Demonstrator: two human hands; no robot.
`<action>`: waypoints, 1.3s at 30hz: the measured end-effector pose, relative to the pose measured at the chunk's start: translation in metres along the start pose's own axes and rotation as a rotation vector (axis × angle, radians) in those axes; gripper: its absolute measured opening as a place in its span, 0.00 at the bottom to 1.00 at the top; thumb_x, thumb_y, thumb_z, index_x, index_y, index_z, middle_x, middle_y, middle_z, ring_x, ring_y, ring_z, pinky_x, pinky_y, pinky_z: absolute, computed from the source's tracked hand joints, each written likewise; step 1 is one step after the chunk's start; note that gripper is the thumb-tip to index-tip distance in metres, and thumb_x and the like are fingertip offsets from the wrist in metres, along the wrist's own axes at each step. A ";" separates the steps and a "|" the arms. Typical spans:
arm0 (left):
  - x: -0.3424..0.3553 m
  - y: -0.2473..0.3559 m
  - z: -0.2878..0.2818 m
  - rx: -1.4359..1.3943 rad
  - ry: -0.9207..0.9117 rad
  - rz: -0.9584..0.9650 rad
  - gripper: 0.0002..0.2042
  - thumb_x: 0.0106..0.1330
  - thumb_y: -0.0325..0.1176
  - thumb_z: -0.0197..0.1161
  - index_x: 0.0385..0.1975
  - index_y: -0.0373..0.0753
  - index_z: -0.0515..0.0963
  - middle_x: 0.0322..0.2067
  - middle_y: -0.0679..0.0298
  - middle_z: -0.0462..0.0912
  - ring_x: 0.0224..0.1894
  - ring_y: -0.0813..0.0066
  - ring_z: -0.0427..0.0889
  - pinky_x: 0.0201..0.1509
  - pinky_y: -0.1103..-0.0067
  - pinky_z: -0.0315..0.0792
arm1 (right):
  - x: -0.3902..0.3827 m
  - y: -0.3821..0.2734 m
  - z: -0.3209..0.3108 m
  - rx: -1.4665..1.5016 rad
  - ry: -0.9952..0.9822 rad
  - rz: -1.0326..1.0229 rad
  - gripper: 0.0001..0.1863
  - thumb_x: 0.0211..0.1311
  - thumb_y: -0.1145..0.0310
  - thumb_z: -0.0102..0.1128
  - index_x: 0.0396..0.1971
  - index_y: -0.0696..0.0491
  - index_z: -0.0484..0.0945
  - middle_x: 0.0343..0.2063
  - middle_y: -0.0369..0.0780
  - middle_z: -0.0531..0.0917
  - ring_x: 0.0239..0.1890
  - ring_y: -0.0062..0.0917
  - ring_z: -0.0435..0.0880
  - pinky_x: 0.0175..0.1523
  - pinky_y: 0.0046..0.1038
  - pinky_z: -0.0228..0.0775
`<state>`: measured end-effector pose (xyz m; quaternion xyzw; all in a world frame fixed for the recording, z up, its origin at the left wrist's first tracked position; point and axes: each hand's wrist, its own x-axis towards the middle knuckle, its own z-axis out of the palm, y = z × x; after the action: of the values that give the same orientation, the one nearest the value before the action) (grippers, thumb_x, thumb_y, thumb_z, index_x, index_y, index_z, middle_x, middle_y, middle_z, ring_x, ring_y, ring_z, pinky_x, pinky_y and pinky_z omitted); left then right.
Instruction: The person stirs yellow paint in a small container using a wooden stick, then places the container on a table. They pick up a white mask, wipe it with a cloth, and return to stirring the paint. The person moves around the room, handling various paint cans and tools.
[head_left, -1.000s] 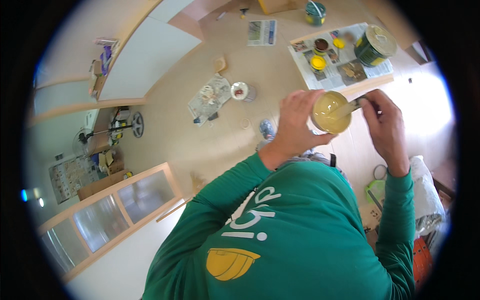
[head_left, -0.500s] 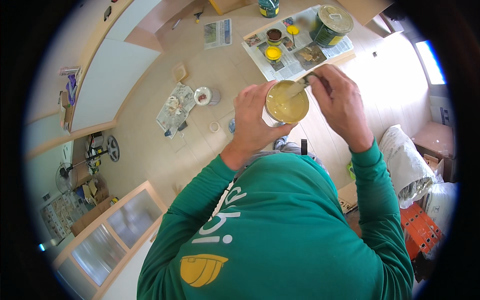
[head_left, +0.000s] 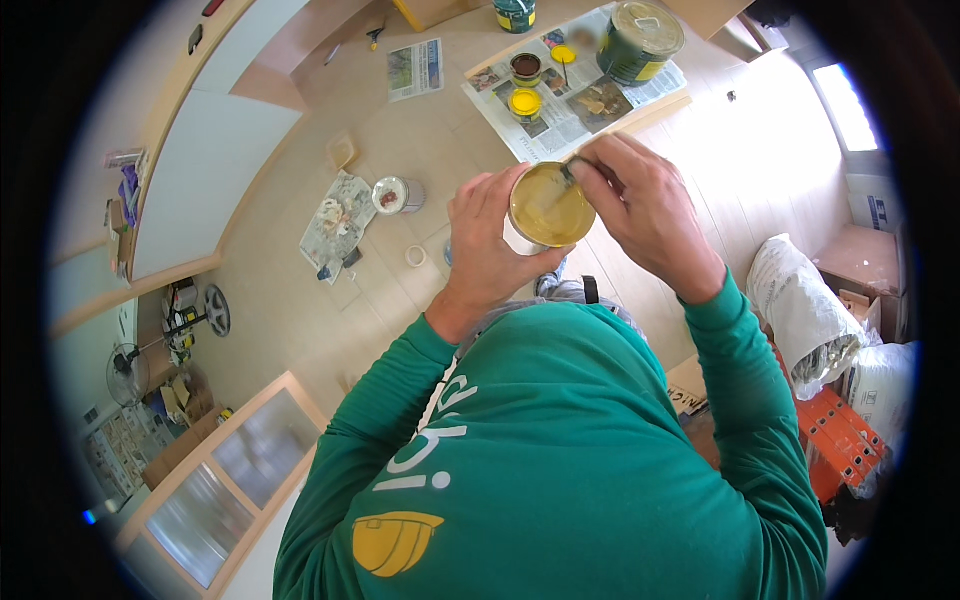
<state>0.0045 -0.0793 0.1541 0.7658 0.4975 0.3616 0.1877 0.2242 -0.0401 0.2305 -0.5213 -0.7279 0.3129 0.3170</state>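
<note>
My left hand [head_left: 488,238] is wrapped around the side of a round tin [head_left: 570,241] and holds it tilted in front of me. Inside lies a pale yellow liquid [head_left: 566,218], like paint or varnish. My right hand [head_left: 640,200], closed at the tin's far right rim, grips a flat tool [head_left: 552,190] with a dark handle. Its pale, flat end reaches down into the liquid, so I cannot tell whether it is a brush or a blade. The fingers of the right hand cover most of the handle.
Newspaper [head_left: 510,130] on a low board carries an open yellow paint can [head_left: 525,104], an open brown one [head_left: 525,68] and a large green can [head_left: 640,45]. A white can [head_left: 397,195] stands on the floor at left. White sacks [head_left: 800,310] lean at right.
My right hand has moved left and pushed the flat tool deeper into the tin. The whole scene has shifted slightly left and up; the left hand keeps its hold.
</note>
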 end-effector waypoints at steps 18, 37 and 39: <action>0.001 0.006 -0.003 0.003 -0.003 0.043 0.46 0.43 0.41 0.86 0.66 0.39 0.72 0.60 0.58 0.79 0.62 0.53 0.75 0.69 0.60 0.65 | -0.010 0.000 -0.003 -0.015 -0.002 0.017 0.08 0.71 0.68 0.60 0.37 0.58 0.79 0.33 0.48 0.82 0.37 0.46 0.84 0.43 0.44 0.74; -0.002 0.009 0.003 0.006 0.001 0.052 0.46 0.43 0.40 0.86 0.66 0.39 0.72 0.60 0.59 0.80 0.62 0.53 0.74 0.69 0.59 0.66 | -0.015 -0.003 -0.007 -0.007 0.005 -0.093 0.07 0.70 0.69 0.60 0.38 0.57 0.79 0.33 0.46 0.82 0.38 0.46 0.83 0.43 0.43 0.75; -0.002 0.009 0.003 0.009 0.009 0.055 0.45 0.43 0.40 0.86 0.66 0.39 0.72 0.60 0.59 0.80 0.61 0.53 0.74 0.68 0.60 0.66 | -0.016 -0.002 -0.007 -0.132 0.099 -0.029 0.07 0.70 0.69 0.60 0.39 0.57 0.79 0.33 0.46 0.82 0.38 0.46 0.83 0.44 0.43 0.75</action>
<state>0.0117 -0.0845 0.1571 0.7784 0.4788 0.3678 0.1723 0.2329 -0.0551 0.2342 -0.5452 -0.7379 0.2332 0.3222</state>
